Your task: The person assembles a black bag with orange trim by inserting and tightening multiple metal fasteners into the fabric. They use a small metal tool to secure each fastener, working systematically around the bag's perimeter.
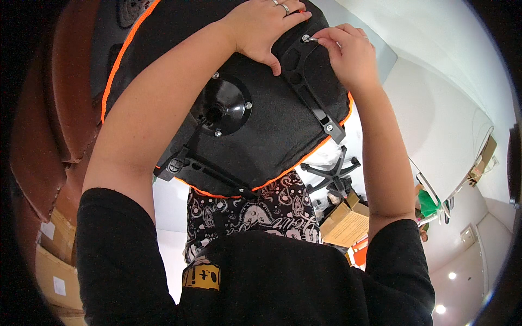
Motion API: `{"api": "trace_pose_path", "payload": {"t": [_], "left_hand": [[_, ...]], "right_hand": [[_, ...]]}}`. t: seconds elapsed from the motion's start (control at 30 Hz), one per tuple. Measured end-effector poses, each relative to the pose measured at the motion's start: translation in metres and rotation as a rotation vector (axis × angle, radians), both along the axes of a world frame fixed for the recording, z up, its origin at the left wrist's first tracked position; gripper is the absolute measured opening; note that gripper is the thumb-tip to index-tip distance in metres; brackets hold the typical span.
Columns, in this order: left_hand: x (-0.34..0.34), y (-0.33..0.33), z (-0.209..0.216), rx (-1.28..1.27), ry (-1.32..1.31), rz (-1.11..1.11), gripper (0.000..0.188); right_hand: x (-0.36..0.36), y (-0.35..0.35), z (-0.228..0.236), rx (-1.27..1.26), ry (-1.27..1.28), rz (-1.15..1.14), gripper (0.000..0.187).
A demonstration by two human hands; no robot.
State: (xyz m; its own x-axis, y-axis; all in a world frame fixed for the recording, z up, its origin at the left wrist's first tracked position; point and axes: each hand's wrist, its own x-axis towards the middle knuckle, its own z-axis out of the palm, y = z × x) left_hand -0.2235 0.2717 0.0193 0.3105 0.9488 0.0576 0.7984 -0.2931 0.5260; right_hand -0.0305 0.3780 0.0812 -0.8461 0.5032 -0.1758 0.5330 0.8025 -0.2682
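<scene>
Just past the patterned trousers (pixel 239 217), the orange-edged black seat (pixel 272 152) is presented underside up. A cupped round plate (pixel 234 103) is apparently already bolted down. On the long bracket (pixel 311 100), the near bolt (pixel 329 128) looks seated; the far bolt (pixel 305 38) seems still unfinished, a metal key (pixel 314 39) being pinched there by the right hand (pixel 350 57). The seat is steadied by the left hand (pixel 266 27), fingers and thumb spread apart. Beyond, a five-legged base (pixel 334 173) is left unattached
</scene>
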Motion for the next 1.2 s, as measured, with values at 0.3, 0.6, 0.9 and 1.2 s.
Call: {"api": "trace_pose_path", "payload": {"t": [0.3, 0.6, 0.9, 1.2], "left_hand": [[-0.002, 0.002, 0.016, -0.084, -0.048, -0.007, 0.114], [-0.002, 0.001, 0.010, -0.057, -0.003, -0.004, 0.116], [-0.001, -0.001, 0.005, 0.042, 0.094, 0.010, 0.122], [0.000, 0.016, 0.027, -0.026, 0.275, -0.087, 0.114]], "right_hand": [[-0.016, 0.024, 0.010, 0.063, -0.097, 0.296, 0.009], [0.002, -0.007, -0.003, 0.088, 0.060, -0.073, 0.011], [-0.002, 0.025, 0.003, 0.408, -0.044, 0.528, 0.025], [0.000, 0.032, -0.012, 0.381, 0.027, 0.585, 0.031]]}}
